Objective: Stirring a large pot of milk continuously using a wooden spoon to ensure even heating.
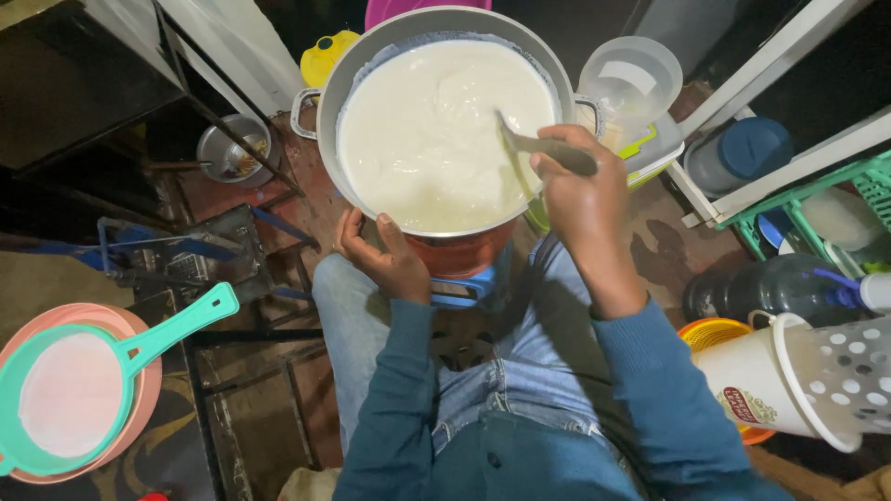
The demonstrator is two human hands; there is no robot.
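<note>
Cramped floor space, right hand (585,190) fingers closed round the spoon (543,147) in the milk (436,130), left hand (380,255) cupping the pot (327,121) rim — best stir slowly, keeping it steady.

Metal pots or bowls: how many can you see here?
2. The big pot of white liquid sits in front of the person; a small metal bowl lies on the floor, left of it. Others may be hidden.

big pot (327,111) blocks ahead of both hands; jug (631,79) crowds the right hand (580,190); bare floor left of the left hand (380,255).
</note>
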